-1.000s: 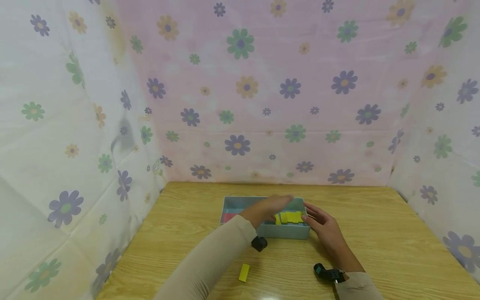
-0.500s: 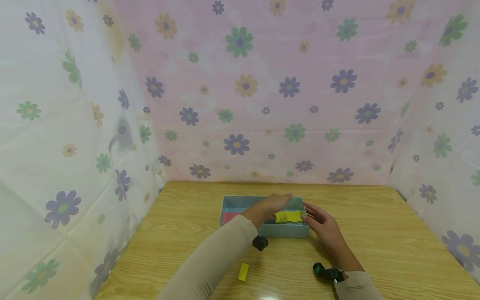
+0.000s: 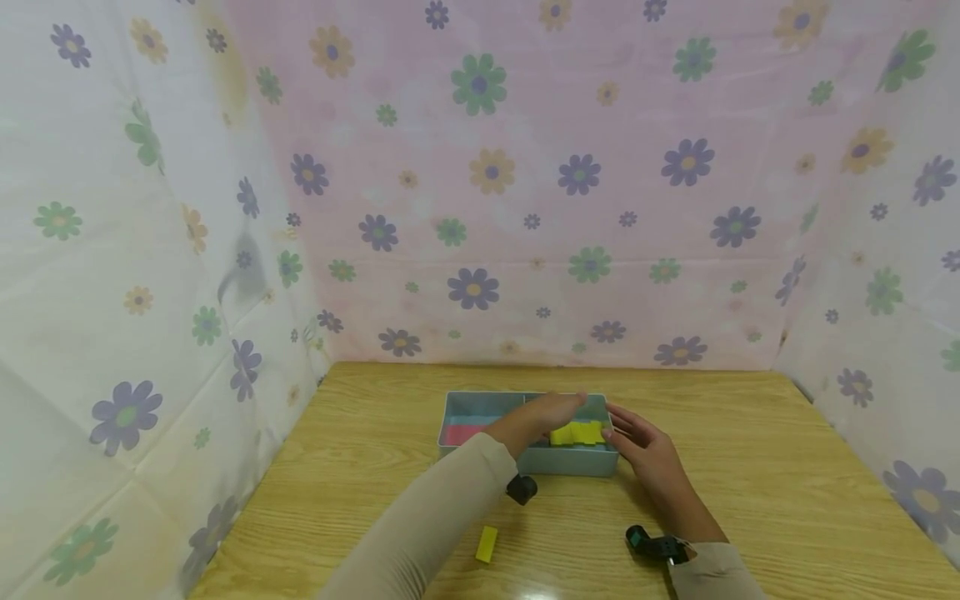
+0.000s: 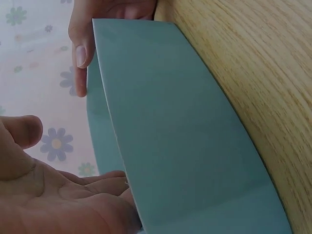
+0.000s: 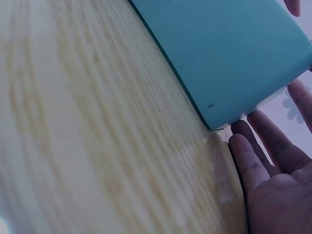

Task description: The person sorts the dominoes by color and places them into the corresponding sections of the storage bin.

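A blue-grey divided box stands on the table. Its right compartment holds several yellow blocks in an overlapping row, its left one a pink-red piece. My left hand reaches over the near wall into the right compartment, fingers down at the left end of the yellow row. Its thumb stands apart, and the fingertips are hidden behind the box wall in the left wrist view. My right hand rests against the box's right end, extended fingers touching that end wall.
One loose yellow block lies on the wooden table in front of the box. Flowered cloth hangs behind and on both sides. Each wrist carries a small black camera.
The leftmost yellow block, tilted and apart earlier, now sits level and tight against the others as my left fingers shift slightly. My right hand and the box stay in place.
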`<state>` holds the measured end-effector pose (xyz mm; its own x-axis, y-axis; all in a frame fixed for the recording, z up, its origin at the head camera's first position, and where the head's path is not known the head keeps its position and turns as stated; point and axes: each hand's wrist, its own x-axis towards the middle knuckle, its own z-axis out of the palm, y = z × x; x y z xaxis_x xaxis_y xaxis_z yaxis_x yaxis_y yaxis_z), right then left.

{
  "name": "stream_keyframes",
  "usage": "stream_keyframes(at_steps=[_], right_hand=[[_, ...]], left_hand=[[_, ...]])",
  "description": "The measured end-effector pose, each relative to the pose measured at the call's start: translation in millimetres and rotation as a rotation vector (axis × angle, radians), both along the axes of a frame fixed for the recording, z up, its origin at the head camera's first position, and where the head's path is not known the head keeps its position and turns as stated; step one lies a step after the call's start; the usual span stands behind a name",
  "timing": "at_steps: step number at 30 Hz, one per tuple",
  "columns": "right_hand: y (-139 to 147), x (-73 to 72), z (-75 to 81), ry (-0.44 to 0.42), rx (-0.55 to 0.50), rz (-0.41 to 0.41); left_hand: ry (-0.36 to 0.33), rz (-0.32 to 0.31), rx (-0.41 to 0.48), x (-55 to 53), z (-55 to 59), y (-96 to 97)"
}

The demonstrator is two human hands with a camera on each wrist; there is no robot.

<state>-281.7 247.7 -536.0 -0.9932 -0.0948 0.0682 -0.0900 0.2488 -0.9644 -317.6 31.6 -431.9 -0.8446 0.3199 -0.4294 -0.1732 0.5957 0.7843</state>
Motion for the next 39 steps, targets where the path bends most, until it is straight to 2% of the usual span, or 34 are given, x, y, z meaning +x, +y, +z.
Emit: stream_keyframes(at_steps=[6, 12, 16, 21, 24, 27, 29, 32, 35, 39], right_hand=[[0.7, -0.1, 1.3, 0.015, 0.005, 0.005], [0.5, -0.1, 0.0, 0.014, -0.005, 0.008], [0.8, 0.2, -0.8, 0.009, -0.025, 0.01], [0.0, 0.0, -0.3, 0.006, -0.026, 0.008], [-1.0, 0.1, 0.7, 0.001, -0.024, 0.005], [-1.6, 0.0, 1.6, -0.003, -0.028, 0.004], [-1.6, -0.2, 1.9, -0.004, -0.029, 0.004], [-1.4, -0.8, 1.5, -0.001, -0.027, 0.001], [-1.0, -0.5, 1.2, 0.002, -0.012, 0.002], [-0.7, -0.1, 0.7, 0.005, -0.016, 0.008]], left_hand=[[0.011, 0.017, -0.004, -1.2, -2.2, 3.3], [0.029, 0.017, -0.029, 2.3, 2.2, 3.2], [0.088, 0.03, -0.067, 8.4, 10.8, 3.2], [0.213, 0.067, -0.092, 18.6, 26.4, -5.2], [0.236, 0.067, -0.033, 24.5, 31.8, -19.3], [0.203, 0.048, 0.069, 31.7, 34.1, -37.1], [0.187, 0.023, 0.146, 37.8, 33.8, -48.7], [0.21, -0.026, 0.202, 48.5, 29.1, -63.7], [0.261, -0.058, 0.198, 60.6, 19.5, -77.4], [0.29, -0.066, 0.19, 76.3, 3.7, -95.5]])
